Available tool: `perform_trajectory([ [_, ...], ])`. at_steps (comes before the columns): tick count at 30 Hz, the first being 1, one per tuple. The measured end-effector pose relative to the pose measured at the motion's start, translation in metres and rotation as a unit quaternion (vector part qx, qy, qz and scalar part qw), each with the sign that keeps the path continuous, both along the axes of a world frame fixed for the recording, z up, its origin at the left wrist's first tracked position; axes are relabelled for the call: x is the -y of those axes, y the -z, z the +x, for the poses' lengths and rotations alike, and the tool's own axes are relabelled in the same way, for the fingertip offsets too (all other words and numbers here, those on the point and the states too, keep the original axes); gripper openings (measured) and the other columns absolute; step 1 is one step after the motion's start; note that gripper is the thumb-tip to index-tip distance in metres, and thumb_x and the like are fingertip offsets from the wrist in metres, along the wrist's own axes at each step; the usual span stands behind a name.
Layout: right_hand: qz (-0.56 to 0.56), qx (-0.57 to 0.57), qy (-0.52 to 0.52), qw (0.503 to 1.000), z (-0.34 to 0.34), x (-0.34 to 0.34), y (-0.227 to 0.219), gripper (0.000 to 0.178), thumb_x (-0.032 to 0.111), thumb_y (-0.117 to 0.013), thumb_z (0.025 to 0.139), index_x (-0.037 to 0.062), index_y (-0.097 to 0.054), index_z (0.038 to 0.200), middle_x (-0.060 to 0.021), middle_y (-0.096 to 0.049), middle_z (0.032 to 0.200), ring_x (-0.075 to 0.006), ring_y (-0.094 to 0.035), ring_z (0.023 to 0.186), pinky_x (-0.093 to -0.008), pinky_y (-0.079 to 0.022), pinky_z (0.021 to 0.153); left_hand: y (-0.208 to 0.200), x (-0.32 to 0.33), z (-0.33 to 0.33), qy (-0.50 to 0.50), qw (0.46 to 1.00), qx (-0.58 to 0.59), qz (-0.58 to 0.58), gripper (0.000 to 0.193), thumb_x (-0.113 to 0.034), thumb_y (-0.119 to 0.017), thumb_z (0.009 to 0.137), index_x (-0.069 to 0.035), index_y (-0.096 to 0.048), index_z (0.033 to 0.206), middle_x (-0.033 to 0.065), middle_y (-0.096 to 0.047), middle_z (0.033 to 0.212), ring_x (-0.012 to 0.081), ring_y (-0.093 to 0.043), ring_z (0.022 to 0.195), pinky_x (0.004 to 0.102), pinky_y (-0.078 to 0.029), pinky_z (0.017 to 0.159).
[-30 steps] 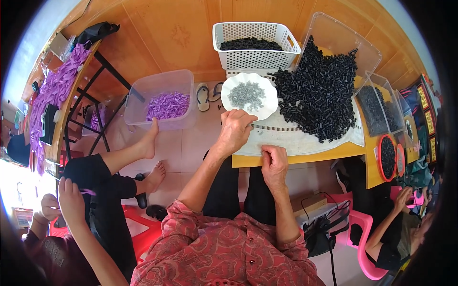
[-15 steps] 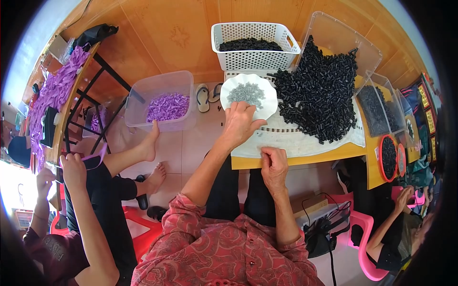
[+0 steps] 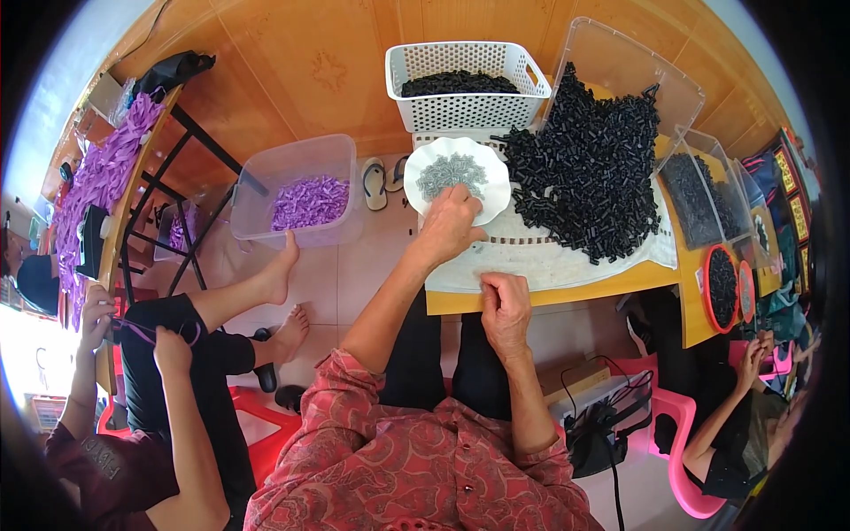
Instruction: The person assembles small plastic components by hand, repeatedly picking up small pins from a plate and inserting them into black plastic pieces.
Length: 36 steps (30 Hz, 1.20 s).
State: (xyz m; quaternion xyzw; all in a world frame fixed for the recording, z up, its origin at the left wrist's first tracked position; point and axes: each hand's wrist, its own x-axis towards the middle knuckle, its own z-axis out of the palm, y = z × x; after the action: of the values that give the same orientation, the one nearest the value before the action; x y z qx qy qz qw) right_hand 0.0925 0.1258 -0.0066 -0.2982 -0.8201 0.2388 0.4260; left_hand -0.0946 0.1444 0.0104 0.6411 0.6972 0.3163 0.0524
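My left hand (image 3: 450,227) reaches over the near rim of a white scalloped plate (image 3: 495,196). Its bent fingertips are bunched together at the edge of a heap of small clear-grey pieces (image 3: 449,174). Whatever lies between those fingertips is too small to make out. My right hand (image 3: 506,311) is curled closed at the table's front edge, thumb against the fingers, and its inside is hidden. Right of the plate spreads a big pile of short black tube-like pieces (image 3: 584,168), lying on a whitish cloth (image 3: 531,274).
Behind the plate stands a white perforated basket (image 3: 469,113) of black pieces. A tipped clear bin (image 3: 620,49) backs the pile. On the floor, left, sits a clear tub (image 3: 257,168) with purple pieces. A co-worker (image 3: 115,469) handles a purple strip at left; another person (image 3: 748,416) sits at right.
My left hand has shifted slightly right and toward me on the plate, its fingertips now nearer the heap's edge. My right hand stays closed. The left co-worker's hands have moved lower.
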Motion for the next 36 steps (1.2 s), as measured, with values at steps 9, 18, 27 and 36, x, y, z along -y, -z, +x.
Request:
perform_trajectory([
  [9, 0.008, -0.005, 0.004, 1.000, -0.001, 0.001, 0.001, 0.020, -0.011, -0.063, 0.073, 0.0039, -0.062, 0.087, -0.0090, -0.063, 0.085, -0.0293, -0.058, 0.080, -0.0368, -0.048, 0.070, -0.018, 0.020, 0.004, 0.049, 0.979, 0.198, 0.018, 0.012, 0.000, -0.066, 0.071, 0.000, -0.067, 0.082, 0.0174, -0.061, 0.084, 0.0349, -0.061, 0.080, 0.0416, -0.049, 0.073],
  [18, 0.015, -0.003, 0.002, 1.000, 0.000, 0.000, 0.004, 0.021, -0.011, -0.062, 0.072, 0.0037, -0.062, 0.088, -0.0095, -0.063, 0.085, -0.0301, -0.058, 0.079, -0.0375, -0.047, 0.069, -0.005, 0.045, 0.012, -0.043, 0.989, 0.121, 0.070, 0.011, -0.001, -0.057, 0.078, 0.000, -0.067, 0.082, 0.0192, -0.061, 0.084, 0.0375, -0.060, 0.081, 0.0437, -0.050, 0.069],
  [27, 0.006, -0.004, -0.003, 1.000, 0.001, 0.000, 0.006, 0.022, -0.011, -0.062, 0.072, 0.0037, -0.061, 0.088, -0.0098, -0.062, 0.084, -0.0303, -0.058, 0.080, -0.0379, -0.048, 0.070, -0.006, 0.051, 0.037, -0.077, 0.996, -0.044, 0.030, 0.028, -0.001, -0.055, 0.078, -0.005, -0.066, 0.104, 0.0165, -0.058, 0.085, 0.0355, -0.060, 0.086, 0.0453, -0.051, 0.070],
  [36, 0.008, -0.009, -0.003, 1.000, 0.001, -0.001, 0.005, 0.022, -0.012, -0.062, 0.072, 0.0043, -0.061, 0.087, -0.0092, -0.062, 0.084, -0.0299, -0.058, 0.080, -0.0380, -0.048, 0.070, 0.006, 0.064, 0.038, -0.047, 0.999, -0.005, 0.013, 0.025, 0.002, -0.055, 0.076, -0.003, -0.067, 0.098, 0.0155, -0.056, 0.087, 0.0349, -0.060, 0.086, 0.0444, -0.052, 0.068],
])
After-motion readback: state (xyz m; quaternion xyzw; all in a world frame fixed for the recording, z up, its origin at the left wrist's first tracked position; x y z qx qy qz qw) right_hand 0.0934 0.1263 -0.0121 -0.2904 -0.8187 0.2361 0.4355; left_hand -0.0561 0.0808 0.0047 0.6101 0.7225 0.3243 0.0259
